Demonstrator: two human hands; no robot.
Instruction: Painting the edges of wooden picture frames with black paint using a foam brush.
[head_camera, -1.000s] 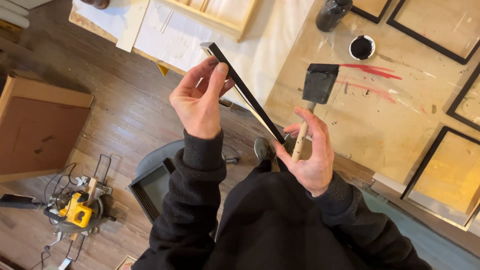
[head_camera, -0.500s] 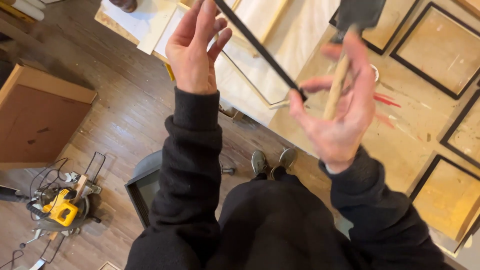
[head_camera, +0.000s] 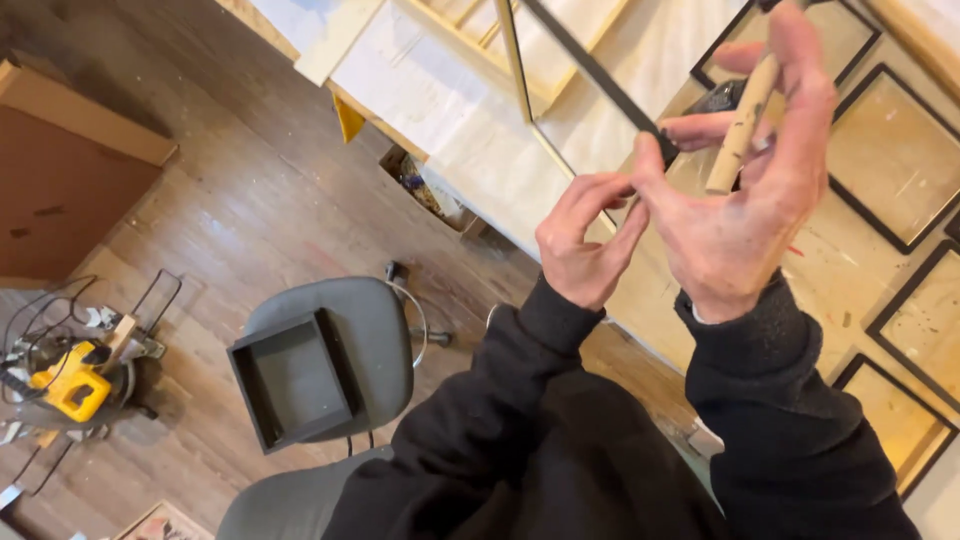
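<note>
The wooden floor (head_camera: 230, 200) is taking up the left half of the view, and a paper-covered worktable (head_camera: 640, 70) is running along the upper right. Black-edged frames with pale panels (head_camera: 895, 150) are lying flat on that table. A large brown cardboard box (head_camera: 70, 180) is sitting at the far left. A grey swivel chair (head_camera: 385, 330) is standing below the table edge, carrying a shallow black tray (head_camera: 290, 380) on its seat. A yellow mitre saw (head_camera: 70, 380) is resting on the floor at lower left.

The person, in black sleeves, is holding both hands up over the table edge. The right hand (head_camera: 745, 200) is spreading half open, palm toward the camera, with its fingers pinning a light wooden tool handle (head_camera: 742, 125); the head of the tool is hidden behind the hand. The same hand's thumb and forefinger are pinching the near end of a long thin black strip (head_camera: 600, 80), which is slanting away toward the top of the view. The left hand (head_camera: 585, 240) is curling closed, fingertips meeting at that same end of the strip, just beside the right thumb.
</note>
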